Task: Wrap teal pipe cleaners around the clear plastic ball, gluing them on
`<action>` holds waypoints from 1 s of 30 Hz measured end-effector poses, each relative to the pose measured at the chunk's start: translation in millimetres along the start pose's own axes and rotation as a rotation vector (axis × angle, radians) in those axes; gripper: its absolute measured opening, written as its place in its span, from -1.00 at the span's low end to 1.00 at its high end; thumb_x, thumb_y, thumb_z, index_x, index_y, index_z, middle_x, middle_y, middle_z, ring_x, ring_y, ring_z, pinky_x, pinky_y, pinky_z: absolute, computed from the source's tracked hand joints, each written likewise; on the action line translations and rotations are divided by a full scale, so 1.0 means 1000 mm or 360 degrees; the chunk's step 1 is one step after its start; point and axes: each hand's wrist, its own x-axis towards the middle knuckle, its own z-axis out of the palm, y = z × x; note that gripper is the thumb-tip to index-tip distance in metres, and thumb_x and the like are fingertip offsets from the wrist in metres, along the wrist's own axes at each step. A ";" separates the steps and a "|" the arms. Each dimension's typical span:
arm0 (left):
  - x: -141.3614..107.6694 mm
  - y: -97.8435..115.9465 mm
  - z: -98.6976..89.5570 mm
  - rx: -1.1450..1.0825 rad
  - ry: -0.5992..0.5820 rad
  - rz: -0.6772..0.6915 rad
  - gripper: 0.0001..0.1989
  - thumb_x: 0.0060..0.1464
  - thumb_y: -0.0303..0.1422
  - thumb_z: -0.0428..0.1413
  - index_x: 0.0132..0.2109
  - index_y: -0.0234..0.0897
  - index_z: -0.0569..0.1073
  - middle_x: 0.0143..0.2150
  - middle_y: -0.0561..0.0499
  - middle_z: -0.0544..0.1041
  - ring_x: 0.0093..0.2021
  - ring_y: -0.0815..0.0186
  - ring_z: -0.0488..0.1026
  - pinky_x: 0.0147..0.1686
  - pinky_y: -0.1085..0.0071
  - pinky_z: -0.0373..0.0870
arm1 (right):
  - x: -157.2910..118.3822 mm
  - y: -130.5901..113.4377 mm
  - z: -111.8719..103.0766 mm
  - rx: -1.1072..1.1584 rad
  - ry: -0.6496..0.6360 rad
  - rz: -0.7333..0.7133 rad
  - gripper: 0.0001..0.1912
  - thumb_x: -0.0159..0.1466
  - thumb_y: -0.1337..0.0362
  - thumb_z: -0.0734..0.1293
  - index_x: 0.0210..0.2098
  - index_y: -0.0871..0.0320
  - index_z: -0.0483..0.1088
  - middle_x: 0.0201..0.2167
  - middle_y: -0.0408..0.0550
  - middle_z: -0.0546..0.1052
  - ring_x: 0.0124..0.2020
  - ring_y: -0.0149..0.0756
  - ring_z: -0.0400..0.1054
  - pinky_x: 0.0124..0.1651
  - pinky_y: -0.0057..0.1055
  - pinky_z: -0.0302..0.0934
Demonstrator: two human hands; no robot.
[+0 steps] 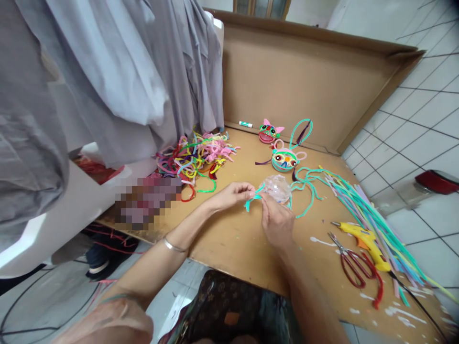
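Note:
Both hands meet over the middle of the table, pinching a turquoise pipe cleaner [247,205] whose bent end hangs below the fingers. My left hand [238,194] closes thumb and fingertips on it from the left. From the right, my right hand [278,220] has its fingers curled round the same piece. Just behind the hands sits a clear, round plastic piece [276,188], partly covered by the right hand. Beyond it rests a turquoise animal-face ornament [285,159] with pink ears, and a red and green one [267,133] stands farther back.
A pile of colourful pipe cleaners [201,155] lies at the left, beside grey cloth [143,62]. Long pipe cleaners [376,220], red-handled scissors [353,265] and a yellow glue gun [366,241] lie at the right. A cardboard wall [304,81] rises behind the table.

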 end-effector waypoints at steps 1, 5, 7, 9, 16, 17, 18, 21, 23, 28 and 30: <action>0.001 0.000 0.000 -0.0073 0.0050 -0.0008 -0.51 -0.05 0.05 0.26 -0.35 -0.33 0.40 -0.49 0.15 0.28 -0.50 0.49 0.16 -0.47 0.52 0.11 | 0.000 0.000 0.000 -0.0010 -0.0005 0.0038 -0.64 0.46 0.30 0.09 -0.13 0.18 0.52 -0.52 -0.03 0.59 -0.54 -0.35 0.43 -0.42 -0.45 0.10; 0.003 0.000 0.004 -0.0414 0.0334 0.0005 -0.47 -0.15 0.04 0.34 -0.37 -0.30 0.31 -0.51 0.17 0.27 -0.55 0.53 0.15 -0.51 0.55 0.08 | 0.000 -0.004 0.003 -0.0076 -0.0044 0.0122 -0.55 0.48 0.22 0.06 -0.32 0.19 0.50 -0.62 -0.06 0.50 -0.62 -0.36 0.34 -0.49 -0.44 -0.02; 0.005 0.000 0.008 -0.0524 0.0446 0.0025 -0.46 -0.19 0.03 0.36 -0.38 -0.29 0.31 -0.53 0.18 0.27 -0.56 0.54 0.16 -0.51 0.56 0.09 | 0.000 -0.008 0.003 -0.0065 -0.0077 0.0114 -0.51 0.48 0.22 0.03 -0.42 0.17 0.47 -0.64 -0.07 0.48 -0.62 -0.37 0.32 -0.50 -0.44 -0.03; 0.007 -0.001 0.012 -0.0560 0.0545 0.0055 -0.46 -0.20 0.02 0.37 -0.39 -0.30 0.32 -0.55 0.19 0.25 -0.57 0.54 0.16 -0.52 0.56 0.10 | 0.001 -0.012 0.004 -0.0028 -0.0093 0.0120 -0.51 0.48 0.23 0.03 -0.43 0.16 0.46 -0.63 -0.08 0.47 -0.62 -0.38 0.31 -0.49 -0.44 -0.04; 0.007 0.001 0.009 -0.0540 0.0527 0.0046 -0.47 -0.19 0.03 0.37 -0.40 -0.33 0.38 -0.61 0.16 0.33 -0.63 0.55 0.17 -0.60 0.58 0.06 | 0.001 -0.013 0.004 0.0127 -0.0068 0.0262 -0.54 0.46 0.23 0.05 -0.39 0.15 0.48 -0.54 -0.03 0.54 -0.53 -0.33 0.36 -0.44 -0.43 0.01; 0.005 0.002 0.007 -0.0559 0.0462 0.0016 -0.48 -0.20 0.01 0.38 -0.41 -0.33 0.38 -0.62 0.15 0.34 -0.65 0.56 0.17 -0.61 0.59 0.05 | 0.001 -0.012 0.004 0.0146 -0.0065 0.0327 -0.55 0.45 0.22 0.05 -0.37 0.14 0.49 -0.52 -0.02 0.55 -0.53 -0.32 0.36 -0.43 -0.43 0.02; 0.004 0.004 0.005 -0.0586 0.0403 -0.0017 -0.48 -0.21 0.00 0.40 -0.41 -0.34 0.38 -0.63 0.15 0.36 -0.65 0.56 0.18 -0.62 0.59 0.06 | 0.001 -0.012 0.004 0.0163 -0.0071 0.0400 -0.56 0.44 0.21 0.06 -0.35 0.14 0.49 -0.51 -0.02 0.55 -0.53 -0.31 0.36 -0.43 -0.42 0.03; 0.001 0.007 0.000 -0.0687 0.0303 -0.0117 -0.48 -0.27 -0.07 0.45 -0.35 -0.36 0.44 -0.56 0.10 0.46 -0.60 0.54 0.32 -0.55 0.60 0.24 | 0.001 -0.011 0.003 0.0224 -0.0109 0.0587 -0.59 0.42 0.19 0.07 -0.30 0.13 0.50 -0.50 -0.03 0.55 -0.51 -0.29 0.34 -0.41 -0.42 0.07; -0.001 0.007 -0.002 -0.0743 0.0263 -0.0153 -0.48 -0.32 -0.15 0.48 -0.28 -0.36 0.49 -0.48 0.07 0.53 -0.53 0.49 0.42 -0.47 0.57 0.36 | 0.002 -0.011 0.002 0.0266 -0.0097 0.0650 -0.61 0.41 0.19 0.08 -0.29 0.13 0.50 -0.48 -0.02 0.55 -0.48 -0.27 0.34 -0.39 -0.42 0.09; -0.004 0.010 -0.001 -0.0741 0.0096 -0.0163 -0.55 -0.26 -0.23 0.48 -0.24 -0.36 0.54 -0.40 0.01 0.58 -0.46 0.45 0.49 -0.40 0.52 0.42 | 0.000 -0.010 0.004 0.0276 -0.0042 0.0675 -0.63 0.40 0.18 0.10 -0.27 0.12 0.51 -0.46 0.00 0.55 -0.48 -0.26 0.34 -0.40 -0.41 0.10; -0.004 0.012 -0.001 -0.0688 0.0077 -0.0167 -0.56 -0.25 -0.23 0.47 -0.25 -0.38 0.54 -0.39 -0.01 0.59 -0.47 0.45 0.48 -0.40 0.50 0.41 | -0.001 -0.010 0.005 0.0275 -0.0037 0.0667 -0.64 0.39 0.18 0.11 -0.26 0.13 0.51 -0.45 0.01 0.57 -0.48 -0.26 0.35 -0.40 -0.41 0.10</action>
